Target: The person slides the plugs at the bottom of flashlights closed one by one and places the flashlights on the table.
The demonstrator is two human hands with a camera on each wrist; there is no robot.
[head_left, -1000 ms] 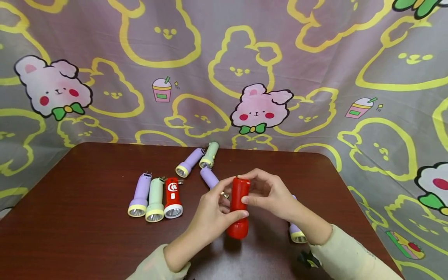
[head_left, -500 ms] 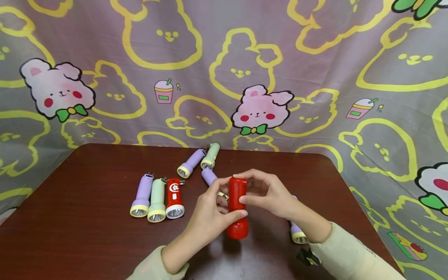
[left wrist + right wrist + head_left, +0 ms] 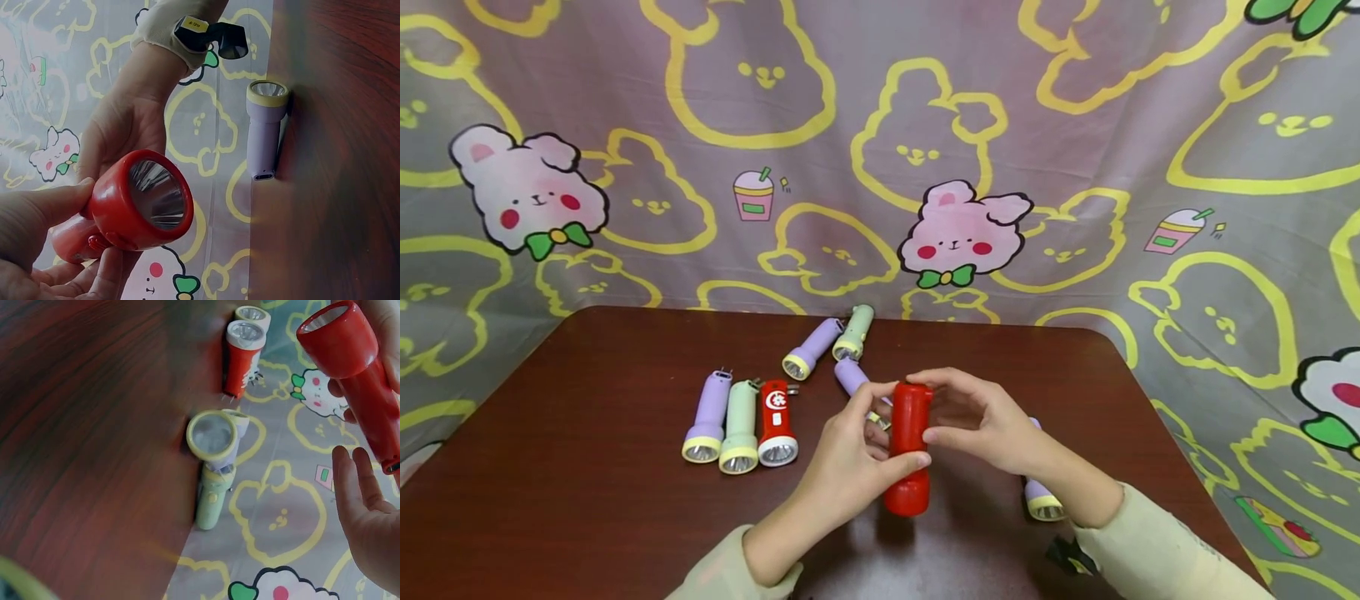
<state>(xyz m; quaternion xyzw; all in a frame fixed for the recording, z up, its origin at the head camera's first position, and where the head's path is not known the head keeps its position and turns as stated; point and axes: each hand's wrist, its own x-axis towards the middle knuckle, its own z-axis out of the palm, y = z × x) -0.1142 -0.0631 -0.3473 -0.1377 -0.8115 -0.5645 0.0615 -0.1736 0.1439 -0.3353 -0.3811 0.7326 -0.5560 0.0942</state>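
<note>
A red flashlight (image 3: 909,446) is held above the table between both hands, its lens end down and its tail up in the head view. My left hand (image 3: 846,450) grips its body, thumb across the side. At the tail my right hand (image 3: 981,421) has its index finger over the end and its thumb against the side. Some right-hand fingers (image 3: 348,484) look fairly straight and stand off the body in the right wrist view. The silvery reflector faces the left wrist view, where the flashlight (image 3: 147,200) shows a switch on its side.
A purple (image 3: 709,417), a green (image 3: 740,427) and a red flashlight (image 3: 777,425) lie side by side at left. Behind are two more purple ones (image 3: 812,348) (image 3: 850,375) and a green one (image 3: 854,332). Another purple one (image 3: 1043,498) lies beside the right forearm.
The right thumb has shifted slightly rightward, toward the edge of the red flashlight. The left hand keeps its grip, and the other flashlights stay in place while the view shifts a little.
</note>
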